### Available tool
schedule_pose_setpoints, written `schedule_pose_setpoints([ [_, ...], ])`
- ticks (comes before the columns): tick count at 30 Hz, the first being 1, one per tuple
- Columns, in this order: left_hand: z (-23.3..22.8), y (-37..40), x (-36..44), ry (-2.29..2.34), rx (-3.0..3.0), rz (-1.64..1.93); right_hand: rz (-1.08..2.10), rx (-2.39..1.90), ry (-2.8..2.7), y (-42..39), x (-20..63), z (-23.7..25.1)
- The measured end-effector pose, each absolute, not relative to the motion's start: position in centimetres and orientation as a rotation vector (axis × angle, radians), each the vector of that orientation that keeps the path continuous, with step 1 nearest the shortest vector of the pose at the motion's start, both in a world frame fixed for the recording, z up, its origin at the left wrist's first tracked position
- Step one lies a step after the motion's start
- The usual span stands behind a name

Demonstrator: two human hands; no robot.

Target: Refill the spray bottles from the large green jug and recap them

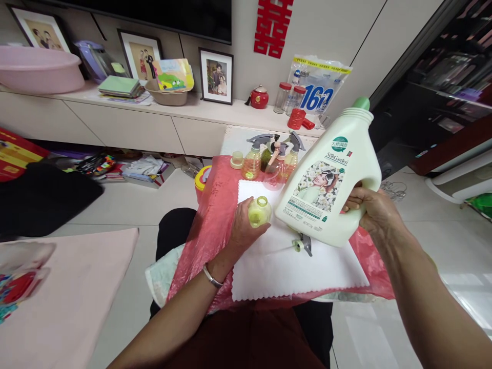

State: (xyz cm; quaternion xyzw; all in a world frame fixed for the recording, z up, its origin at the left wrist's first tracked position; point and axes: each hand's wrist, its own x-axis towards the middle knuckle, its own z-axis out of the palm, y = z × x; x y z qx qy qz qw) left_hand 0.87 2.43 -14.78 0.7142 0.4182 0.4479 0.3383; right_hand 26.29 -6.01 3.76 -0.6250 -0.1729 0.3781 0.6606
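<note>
My left hand (246, 225) is wrapped round a small yellow-green spray bottle (260, 211) with no top on, its open mouth facing up. By its side handle, my right hand (363, 207) grips a big white detergent jug (326, 174). The jug leans a little, and its opening shows no large cap, only a green spout piece (361, 103). A grey spray head (303, 245) with a thin tube lies on the white scalloped mat (292, 279) below the jug. Behind the mat stand several spray bottles (251, 164), and a pale green measuring cap (237, 160) sits beside them.
Red plastic sheeting (207, 225) covers the low table under the mat. Along the wall runs a cabinet (134, 120) with glass jars (282, 97), a red pot (259, 97) and picture frames (217, 77). To the left is a pink-covered surface (88, 287); a yellow-rimmed bin (202, 179) stands on the floor.
</note>
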Motion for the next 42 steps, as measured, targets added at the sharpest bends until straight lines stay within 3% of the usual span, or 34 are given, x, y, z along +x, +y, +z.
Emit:
schedule_pose_setpoints([
  [42, -14.8, 2.5, 0.7, 1.081, 1.854, 1.136, 0.85, -1.563, -0.475, -5.3, 25.7, 4.6],
])
